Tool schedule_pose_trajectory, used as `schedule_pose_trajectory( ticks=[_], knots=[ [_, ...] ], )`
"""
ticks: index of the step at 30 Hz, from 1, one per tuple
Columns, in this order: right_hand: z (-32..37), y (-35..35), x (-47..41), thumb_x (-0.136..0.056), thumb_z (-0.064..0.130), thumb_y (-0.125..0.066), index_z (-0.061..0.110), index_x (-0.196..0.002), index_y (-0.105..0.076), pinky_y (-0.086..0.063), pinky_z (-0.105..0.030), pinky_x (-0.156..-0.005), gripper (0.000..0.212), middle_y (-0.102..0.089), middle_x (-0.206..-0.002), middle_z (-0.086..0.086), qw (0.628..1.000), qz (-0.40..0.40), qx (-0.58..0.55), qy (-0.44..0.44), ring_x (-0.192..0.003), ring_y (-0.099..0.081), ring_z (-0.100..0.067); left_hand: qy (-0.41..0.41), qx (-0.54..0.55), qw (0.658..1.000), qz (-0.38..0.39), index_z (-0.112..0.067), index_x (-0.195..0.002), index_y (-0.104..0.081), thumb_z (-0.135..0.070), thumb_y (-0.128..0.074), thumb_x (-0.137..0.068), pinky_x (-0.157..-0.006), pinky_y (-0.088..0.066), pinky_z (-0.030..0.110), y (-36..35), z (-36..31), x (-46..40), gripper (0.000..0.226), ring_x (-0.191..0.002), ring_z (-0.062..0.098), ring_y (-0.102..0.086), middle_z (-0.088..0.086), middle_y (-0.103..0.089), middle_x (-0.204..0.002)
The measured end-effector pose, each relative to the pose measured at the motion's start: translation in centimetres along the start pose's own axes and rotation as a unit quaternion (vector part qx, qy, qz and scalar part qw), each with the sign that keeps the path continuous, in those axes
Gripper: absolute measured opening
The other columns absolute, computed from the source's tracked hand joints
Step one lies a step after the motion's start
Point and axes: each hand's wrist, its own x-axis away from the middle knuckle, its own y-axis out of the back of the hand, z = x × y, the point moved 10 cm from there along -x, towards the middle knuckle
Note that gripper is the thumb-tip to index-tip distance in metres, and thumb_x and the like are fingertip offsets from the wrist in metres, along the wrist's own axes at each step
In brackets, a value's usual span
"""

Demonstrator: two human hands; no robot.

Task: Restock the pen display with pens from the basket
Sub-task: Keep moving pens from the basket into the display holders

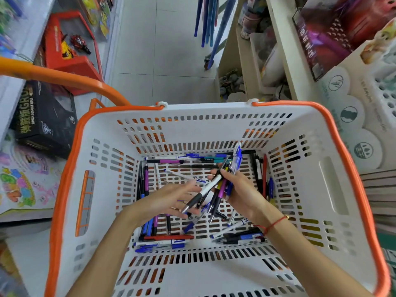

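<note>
From the head view, your hands work inside the white basket (214, 116), its orange rim well clear on every side; your right hand (240, 196) clamps a bundle of pens (222, 185), long axes running from near-left to far-right; your left hand (171, 200) lies spread beneath their tips, blurred; loose pens (167, 241) line the basket floor's edges.

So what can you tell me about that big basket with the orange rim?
The basket looks like white plastic with slotted walls and floor, an orange rim and an orange handle swung to the left. It sits between shop shelves. Loose pens lie along its floor edges. Both hands reach inside: the right hand holds a bunch of pens, the left hand open beside it.
</note>
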Motion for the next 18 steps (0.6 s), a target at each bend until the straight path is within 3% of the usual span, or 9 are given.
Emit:
schedule_pose_trajectory(
  ticks=[5, 8, 10, 12, 15, 18],
  knots=[
    [-0.3, -1.1, 0.1, -0.104, 0.017, -0.043, 0.000, -0.115, -0.063, -0.057, -0.025, -0.066, 0.029, -0.073, -0.102, -0.014, 0.999, 0.015, 0.045, 0.024, -0.085, -0.072, -0.019, -0.020, -0.070, 0.997, -0.034, -0.014, -0.124, -0.057, -0.034, -0.046, -0.101, -0.062, -0.054, 0.017, -0.2, -1.2, -0.7, 0.033, -0.070, 0.005, -0.067, 0.001, -0.071, -0.094],
    [-0.6, -0.6, -0.1, -0.102, 0.021, -0.047, 0.001, -0.109, -0.058, -0.058, -0.026, -0.063, 0.024, -0.071, -0.086, -0.011, 0.998, -0.017, 0.058, 0.007, -0.075, -0.070, -0.017, -0.033, -0.065, 0.996, -0.043, -0.017, -0.117, -0.056, -0.029, -0.043, -0.102, -0.061, -0.054, 0.019, -0.1, -1.6, -1.0, 0.022, -0.060, 0.004, -0.064, -0.001, -0.067, -0.082],
    [-0.3, 0.4, 0.0, -0.102, 0.025, -0.049, 0.009, -0.100, -0.055, -0.051, -0.022, -0.054, 0.017, -0.063, -0.066, 0.001, 0.987, -0.057, 0.149, 0.003, -0.059, -0.062, -0.012, -0.035, -0.048, 0.997, -0.051, -0.017, -0.118, -0.058, -0.029, -0.041, -0.103, -0.060, -0.054, 0.019, 0.3, -1.4, -1.0, 0.025, -0.063, 0.007, -0.068, 0.000, -0.071, -0.086],
    [0.1, 0.8, 0.1, -0.102, 0.025, -0.048, 0.012, -0.086, -0.053, -0.037, -0.019, -0.047, 0.021, -0.052, -0.051, 0.008, 0.977, -0.057, 0.206, 0.007, -0.048, -0.044, -0.009, -0.030, -0.053, 0.997, -0.051, -0.017, -0.122, -0.060, -0.031, -0.043, -0.102, -0.064, -0.055, 0.019, 0.6, -0.9, -1.0, 0.030, -0.077, 0.008, -0.072, -0.001, -0.072, -0.100],
    [0.5, 1.1, 0.4, -0.101, 0.024, -0.052, 0.012, -0.073, -0.054, -0.026, -0.018, -0.044, 0.030, -0.034, -0.051, 0.004, 0.978, -0.040, 0.205, 0.007, -0.047, -0.025, -0.009, -0.031, -0.076, 0.995, -0.053, -0.018, -0.127, -0.061, -0.026, -0.049, -0.100, -0.070, -0.055, 0.017, 1.3, -0.4, -1.0, 0.031, -0.097, 0.005, -0.067, -0.008, -0.065, -0.116],
    [0.9, 1.8, 0.4, -0.099, 0.026, -0.054, 0.007, -0.080, -0.060, -0.025, -0.016, -0.042, 0.028, -0.042, -0.046, 0.008, 0.974, -0.044, 0.222, 0.012, -0.046, -0.022, -0.009, -0.049, -0.067, 0.992, -0.096, -0.023, -0.127, -0.060, -0.024, -0.052, -0.099, -0.074, -0.056, 0.020, 2.9, -0.4, -0.9, 0.030, -0.089, 0.002, -0.067, -0.009, -0.071, -0.106]
  ],
)
